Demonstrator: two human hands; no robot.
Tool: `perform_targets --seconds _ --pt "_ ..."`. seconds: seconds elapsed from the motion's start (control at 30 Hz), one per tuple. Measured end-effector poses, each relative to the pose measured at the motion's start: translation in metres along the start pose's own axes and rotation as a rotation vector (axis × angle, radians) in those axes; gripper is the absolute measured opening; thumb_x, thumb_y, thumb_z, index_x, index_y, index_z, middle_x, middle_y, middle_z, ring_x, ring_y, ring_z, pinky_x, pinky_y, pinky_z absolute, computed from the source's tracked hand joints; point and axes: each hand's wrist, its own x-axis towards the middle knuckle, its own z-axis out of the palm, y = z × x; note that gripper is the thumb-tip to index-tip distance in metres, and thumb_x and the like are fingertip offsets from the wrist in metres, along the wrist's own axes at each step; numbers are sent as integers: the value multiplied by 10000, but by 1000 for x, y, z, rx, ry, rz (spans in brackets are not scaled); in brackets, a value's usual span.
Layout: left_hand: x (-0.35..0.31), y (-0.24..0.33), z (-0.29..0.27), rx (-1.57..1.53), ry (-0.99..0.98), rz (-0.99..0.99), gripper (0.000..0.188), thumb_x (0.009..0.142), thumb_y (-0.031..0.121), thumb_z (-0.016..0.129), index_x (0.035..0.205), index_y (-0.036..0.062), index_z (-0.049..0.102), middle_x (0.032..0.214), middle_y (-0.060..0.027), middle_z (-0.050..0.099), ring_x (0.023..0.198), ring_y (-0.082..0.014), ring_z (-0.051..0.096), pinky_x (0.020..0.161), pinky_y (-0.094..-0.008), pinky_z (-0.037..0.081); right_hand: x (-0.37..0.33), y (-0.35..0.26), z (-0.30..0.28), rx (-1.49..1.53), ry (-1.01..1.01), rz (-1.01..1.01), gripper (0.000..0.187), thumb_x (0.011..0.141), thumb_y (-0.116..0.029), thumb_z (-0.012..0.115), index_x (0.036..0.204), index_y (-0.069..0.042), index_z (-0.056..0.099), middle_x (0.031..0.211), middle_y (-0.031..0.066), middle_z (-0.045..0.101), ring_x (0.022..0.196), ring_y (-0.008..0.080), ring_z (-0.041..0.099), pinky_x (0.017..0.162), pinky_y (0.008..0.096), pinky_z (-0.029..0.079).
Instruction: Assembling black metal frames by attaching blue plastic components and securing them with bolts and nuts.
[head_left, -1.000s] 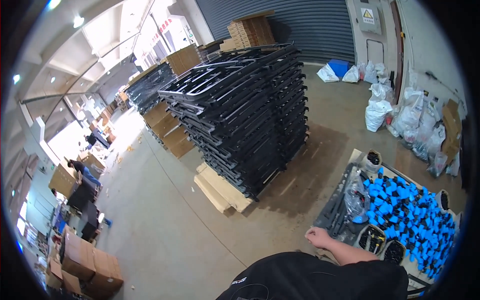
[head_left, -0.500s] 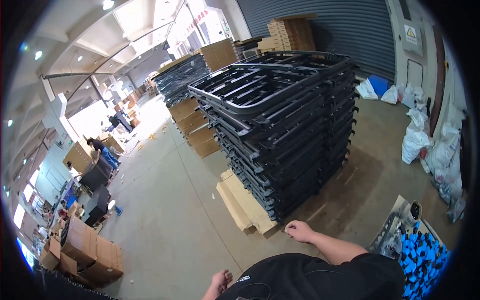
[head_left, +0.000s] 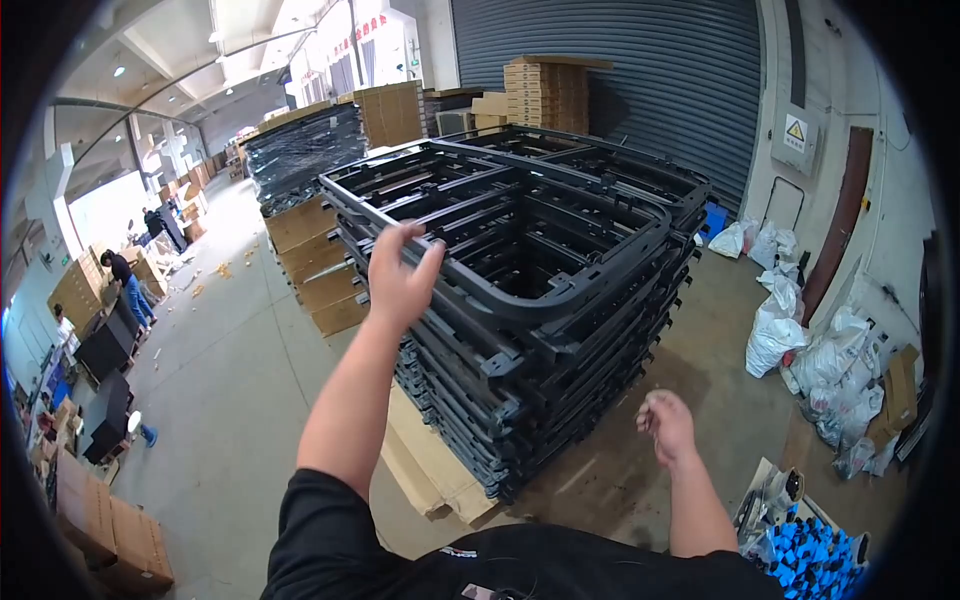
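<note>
A tall stack of black metal roof-rack frames [head_left: 560, 360] stands on the floor in front of me, its topmost frame [head_left: 520, 300] having rounded corners and several crossbars. My left hand [head_left: 402, 280] is raised at the near left rail of that top frame, thumb and fingers apart and holding nothing; whether it touches the rail I cannot tell. Lower down, beside the stack's right side, my right hand [head_left: 670, 425] hangs in the air with loosely bent fingers. Nothing shows in it.
Flattened cardboard [head_left: 430, 455] lies under the stack's near left edge. Wrapped dark goods [head_left: 305, 150] and cartons stand behind it. White sacks [head_left: 775, 330] line the right wall. Blue-and-black small parts [head_left: 815, 550] lie at lower right. Brown boxes [head_left: 110, 520] sit at lower left; people work farther off.
My left hand has risen from low by my body to the top frame's rail. The right hand has shifted rightward. I am closer to the stack, and the view has turned somewhat right.
</note>
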Motion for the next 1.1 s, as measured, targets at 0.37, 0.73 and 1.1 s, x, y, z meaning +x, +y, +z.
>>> perform_targets --seconds 0.37,0.73,1.1 --pt "1 -48 69 -246 -136 -292 303 896 152 669 674 33 500 662 -3 468 666 -127 429 631 -299 365 242 -180 73 79 -165 -3 433 949 -511 623 993 -81 643 857 64 671 726 210 646 663 388 514" --pt "-15 -29 44 -229 26 -198 200 785 105 743 737 41 559 836 -98 588 832 -270 558 800 -345 457 191 -254 164 202 -167 -456 256 965 -300 652 856 -80 579 731 52 582 666 192 584 639 340 520" --pt "-50 48 -49 -1470 -32 -1274 291 968 282 662 1054 16 583 949 -87 627 869 -205 642 795 -383 570 -17 -354 427 -369 -403 -1148 171 963 -175 621 982 -20 552 729 3 500 642 85 496 533 238 430"
